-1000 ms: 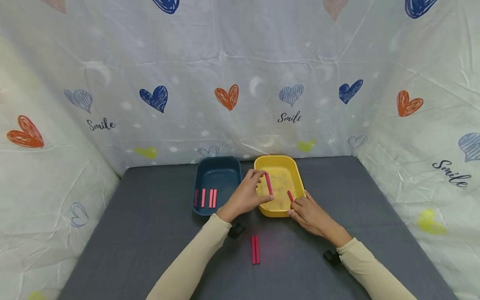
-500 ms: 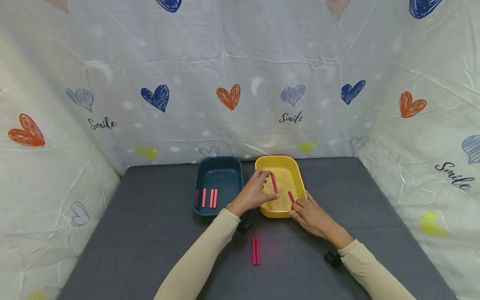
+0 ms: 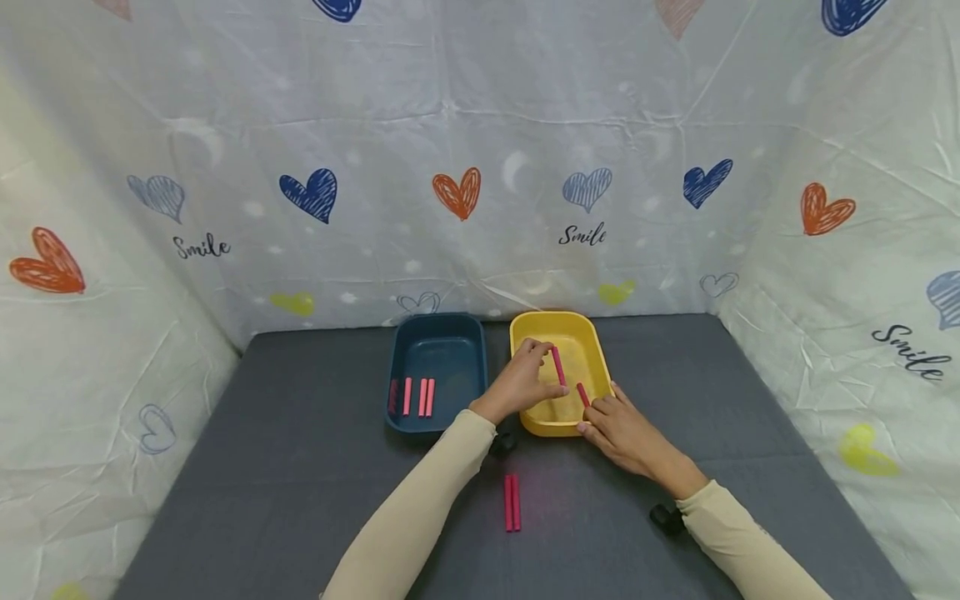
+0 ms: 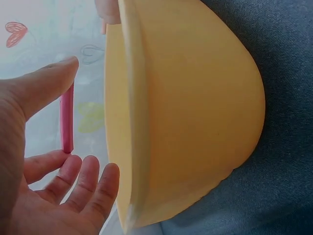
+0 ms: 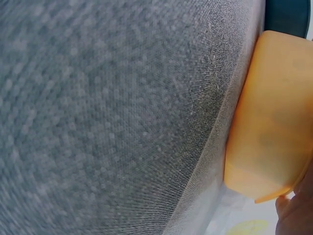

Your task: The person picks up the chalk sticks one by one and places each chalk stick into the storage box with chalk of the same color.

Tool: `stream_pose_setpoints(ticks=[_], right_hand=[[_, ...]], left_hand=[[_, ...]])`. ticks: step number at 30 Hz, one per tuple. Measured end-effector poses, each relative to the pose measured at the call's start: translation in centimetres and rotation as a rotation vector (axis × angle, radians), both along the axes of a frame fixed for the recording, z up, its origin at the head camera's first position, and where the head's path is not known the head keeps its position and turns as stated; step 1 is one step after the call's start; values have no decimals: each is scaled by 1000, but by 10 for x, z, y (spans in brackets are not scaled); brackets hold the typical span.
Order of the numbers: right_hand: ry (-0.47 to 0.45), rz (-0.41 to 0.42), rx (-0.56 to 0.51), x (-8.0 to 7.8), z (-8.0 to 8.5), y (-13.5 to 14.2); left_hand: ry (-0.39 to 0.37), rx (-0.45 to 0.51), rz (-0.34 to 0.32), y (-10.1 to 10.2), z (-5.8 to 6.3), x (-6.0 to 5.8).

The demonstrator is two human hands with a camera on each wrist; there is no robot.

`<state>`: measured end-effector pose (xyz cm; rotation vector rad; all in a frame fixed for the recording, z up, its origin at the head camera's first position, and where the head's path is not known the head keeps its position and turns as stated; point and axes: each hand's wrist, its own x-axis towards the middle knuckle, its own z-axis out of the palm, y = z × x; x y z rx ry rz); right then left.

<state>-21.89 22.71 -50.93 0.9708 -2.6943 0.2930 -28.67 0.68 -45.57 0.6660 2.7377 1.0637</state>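
My left hand (image 3: 519, 383) pinches a slim dark pink stick (image 3: 558, 367) by its two ends, over the yellow tray (image 3: 566, 327). In the left wrist view the thumb is at the stick's upper end and the index finger at its lower end, with the other fingers spread loosely. At the tray's near right corner, my right hand (image 3: 626, 432) grips the rim, thumb at the front and fingers bent over the inside. A second dark pink stick (image 3: 582, 393) slants in the tray, its near end hidden by those fingers.
Left of the yellow tray stands a dark blue tray (image 3: 438, 327), with three light pink sticks (image 3: 407, 397) in it. Two dark pink sticks (image 3: 512, 502) lie side by side on the grey tabletop (image 3: 315, 467) in front. A printed curtain (image 3: 510, 142) closes off the back and sides.
My left hand has moved to the right with its stick, nearer to the second stick. The right hand has stayed at the tray's corner.
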Motion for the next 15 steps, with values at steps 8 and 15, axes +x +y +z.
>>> stream_pose_setpoints(ticks=[8, 15], right_hand=[[17, 5, -1, 3, -4, 0], [51, 26, -17, 1, -5, 0]], left_hand=[[-30, -35, 20, 14, -7, -2], [-43, -39, 39, 13, -11, -2]])
